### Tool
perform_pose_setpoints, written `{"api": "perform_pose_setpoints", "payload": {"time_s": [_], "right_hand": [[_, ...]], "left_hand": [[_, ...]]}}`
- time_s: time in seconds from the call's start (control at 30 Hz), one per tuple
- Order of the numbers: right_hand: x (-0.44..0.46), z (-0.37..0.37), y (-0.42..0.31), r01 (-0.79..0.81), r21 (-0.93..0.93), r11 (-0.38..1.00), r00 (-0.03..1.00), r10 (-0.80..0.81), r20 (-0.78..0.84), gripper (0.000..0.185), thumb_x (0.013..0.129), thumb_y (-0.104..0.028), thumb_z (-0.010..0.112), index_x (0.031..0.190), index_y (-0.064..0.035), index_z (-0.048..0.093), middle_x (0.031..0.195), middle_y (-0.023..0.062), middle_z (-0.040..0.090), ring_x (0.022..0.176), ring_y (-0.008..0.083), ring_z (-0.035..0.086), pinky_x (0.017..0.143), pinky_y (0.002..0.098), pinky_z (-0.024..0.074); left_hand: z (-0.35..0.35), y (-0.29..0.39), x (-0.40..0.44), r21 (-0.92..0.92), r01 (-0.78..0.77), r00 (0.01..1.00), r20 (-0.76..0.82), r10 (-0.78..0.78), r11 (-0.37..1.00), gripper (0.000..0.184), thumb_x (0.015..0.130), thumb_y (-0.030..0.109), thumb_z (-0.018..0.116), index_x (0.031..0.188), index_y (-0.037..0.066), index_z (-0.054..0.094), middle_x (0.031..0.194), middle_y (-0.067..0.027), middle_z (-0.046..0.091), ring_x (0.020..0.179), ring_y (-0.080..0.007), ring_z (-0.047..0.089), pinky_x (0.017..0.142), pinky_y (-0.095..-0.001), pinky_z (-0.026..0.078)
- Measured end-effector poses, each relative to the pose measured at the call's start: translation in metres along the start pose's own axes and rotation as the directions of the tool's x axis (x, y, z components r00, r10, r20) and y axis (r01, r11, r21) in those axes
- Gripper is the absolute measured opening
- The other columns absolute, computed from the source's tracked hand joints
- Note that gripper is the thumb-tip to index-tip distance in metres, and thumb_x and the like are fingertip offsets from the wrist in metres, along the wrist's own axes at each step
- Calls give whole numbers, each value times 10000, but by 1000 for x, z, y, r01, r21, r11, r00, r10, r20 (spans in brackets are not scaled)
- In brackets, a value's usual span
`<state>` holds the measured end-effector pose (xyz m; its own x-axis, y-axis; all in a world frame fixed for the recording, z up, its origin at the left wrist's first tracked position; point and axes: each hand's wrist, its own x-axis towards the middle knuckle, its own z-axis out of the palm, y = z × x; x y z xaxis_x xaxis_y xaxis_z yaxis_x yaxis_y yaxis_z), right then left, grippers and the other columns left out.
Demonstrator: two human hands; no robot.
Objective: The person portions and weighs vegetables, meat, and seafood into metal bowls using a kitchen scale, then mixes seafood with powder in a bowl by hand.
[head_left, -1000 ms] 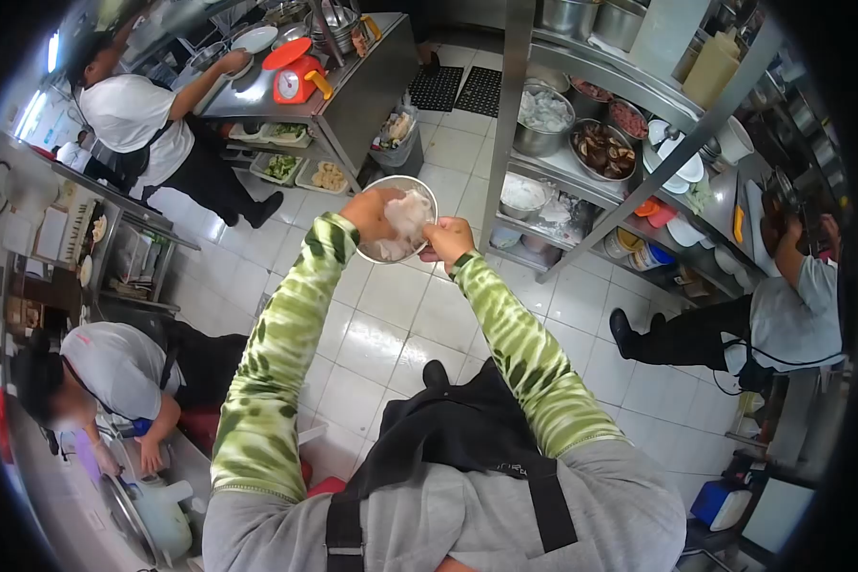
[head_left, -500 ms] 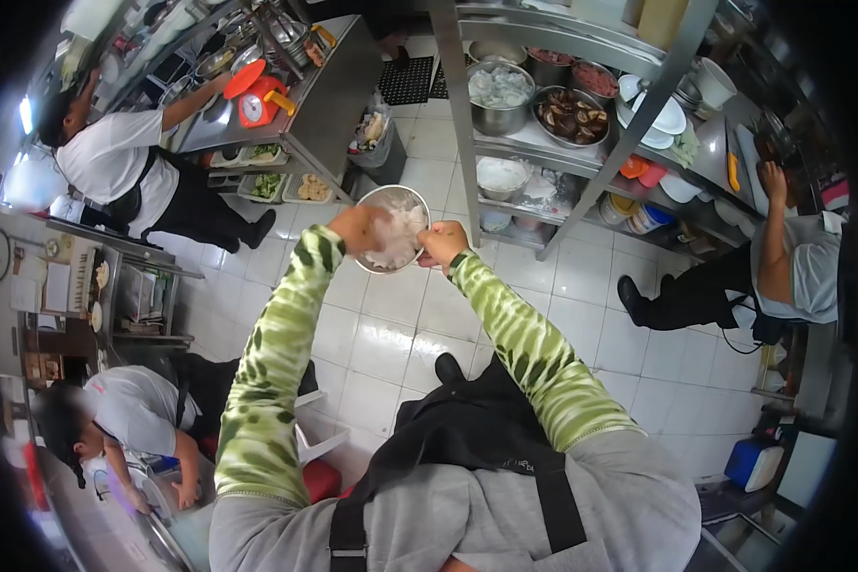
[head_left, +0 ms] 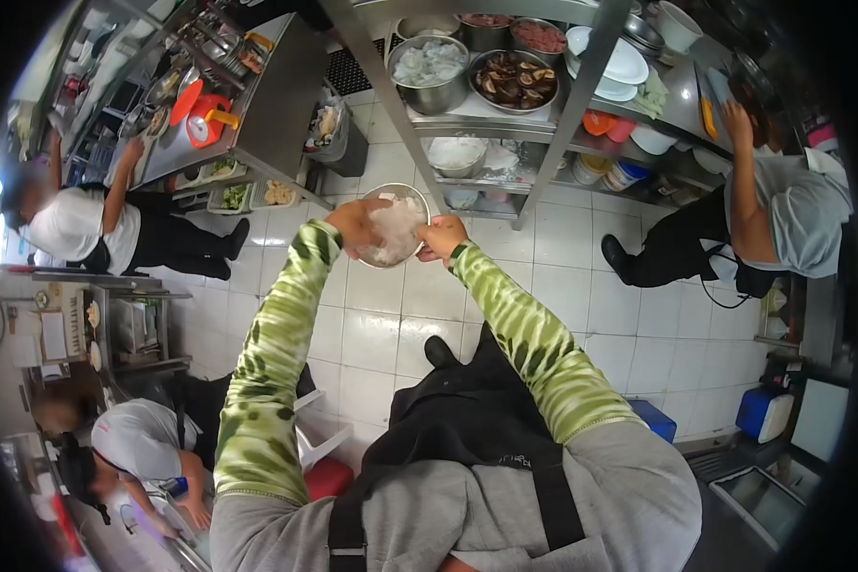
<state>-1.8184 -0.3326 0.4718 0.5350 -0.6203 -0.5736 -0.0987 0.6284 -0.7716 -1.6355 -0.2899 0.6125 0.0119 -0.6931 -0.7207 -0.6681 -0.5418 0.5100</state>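
Observation:
A round metal bowl [head_left: 423,197] is held out in front of me above the floor. Pale, whitish pieces of food [head_left: 397,229], slightly smeared by motion, fill it. At the bowl's right side, my right hand [head_left: 441,236] grips the rim. Over the left side reaches my left hand [head_left: 356,225]; its fingers are in among the pale pieces, blurred and partly hidden, so their closing does not show. Both forearms wear green patterned sleeves.
Ahead, a metal shelf [head_left: 486,124] bears a pot of pale food [head_left: 429,71] and a bowl of dark mushrooms [head_left: 515,81]. A bin [head_left: 338,143] and an orange scale [head_left: 208,121] are left. Co-workers stand left [head_left: 86,229], lower left [head_left: 148,439] and right [head_left: 782,210].
My view has shifted, so the shelf and counter appear farther left. My left hand has moved slightly within the bowl. The co-worker at upper left has drawn a hand away from the scale.

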Motion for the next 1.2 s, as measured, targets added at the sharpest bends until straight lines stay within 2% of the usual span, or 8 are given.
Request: {"api": "perform_pose_setpoints", "payload": {"time_s": [0.03, 0.13, 0.27, 0.5, 0.63, 0.73, 0.83, 1.2], "right_hand": [[3, -6, 3, 12, 39, 999, 1000, -12, 5, 129, 761, -85, 614, 797, 35, 646, 691, 105, 633, 572, 209, 658, 550, 351, 597], [-11, -15, 2, 113, 139, 984, 993, -118, 30, 117, 758, -91, 620, 744, 24, 637, 693, 99, 629, 565, 195, 646, 541, 358, 596], [-9, -39, 16, 120, 103, 987, 987, -107, -121, 143, 740, -78, 623, 638, 7, 571, 656, 97, 610, 540, 205, 633, 518, 371, 595], [10, -109, 26, 109, 150, 983, 966, -69, -251, 92, 759, -56, 607, 709, 20, 597, 676, 103, 596, 571, 213, 623, 520, 374, 590], [16, -147, 42, 135, 229, 964, 954, -64, -293, 87, 787, -64, 603, 784, 18, 632, 728, 89, 635, 617, 186, 645, 567, 340, 592], [32, -182, 66, 130, 231, 964, 939, -45, -342, 92, 805, -66, 598, 823, 8, 649, 760, 76, 657, 643, 166, 655, 589, 320, 589], [42, -206, 95, 117, 230, 966, 914, -14, -407, 97, 811, -63, 595, 839, 3, 659, 765, 71, 662, 657, 160, 660, 594, 316, 588], [51, -223, 96, 185, 325, 927, 846, 18, -532, 84, 820, -48, 598, 759, 9, 611, 766, 76, 652, 650, 144, 648, 612, 308, 605]], "left_hand": [[5, -22, 23, 506, -307, 918, -66, 391, 806, 808, 642, 134, 784, 1384, 100, 465, 1180, -259, 593, 1012, -384, 635, 804, -412, 563], [47, -21, 60, 644, -413, 754, -154, 639, 644, 797, 602, 174, 798, 1340, 110, 505, 1199, -274, 571, 1072, -429, 584, 907, -430, 490], [63, -4, 115, 501, -116, 910, -293, 294, 858, 554, 637, 175, 768, 1151, 59, 599, 1101, -278, 621, 972, -406, 642, 812, -434, 536], [65, 61, 108, -109, -246, 960, 110, 258, 963, 443, 794, 90, 644, 1227, 8, 599, 953, -150, 701, 713, -228, 681, 614, -334, 560], [54, 72, 154, -161, -389, 919, -136, 370, 907, 322, 812, 74, 613, 1124, 4, 656, 879, -126, 711, 684, -233, 685, 545, -335, 542], [46, 29, 264, 176, -621, 676, -374, 635, 764, 212, 806, 41, 579, 978, 11, 700, 876, -129, 717, 717, -270, 692, 598, -377, 551], [41, 52, 326, 608, -263, 880, -167, 444, 749, 255, 844, 80, 571, 1077, 14, 655, 1109, -139, 677, 917, -286, 680, 744, -394, 552], [44, 42, 474, 621, -158, 919, -192, 344, 768, 252, 870, 121, 581, 1093, 26, 651, 1093, -126, 678, 938, -266, 671, 778, -387, 541]]}}
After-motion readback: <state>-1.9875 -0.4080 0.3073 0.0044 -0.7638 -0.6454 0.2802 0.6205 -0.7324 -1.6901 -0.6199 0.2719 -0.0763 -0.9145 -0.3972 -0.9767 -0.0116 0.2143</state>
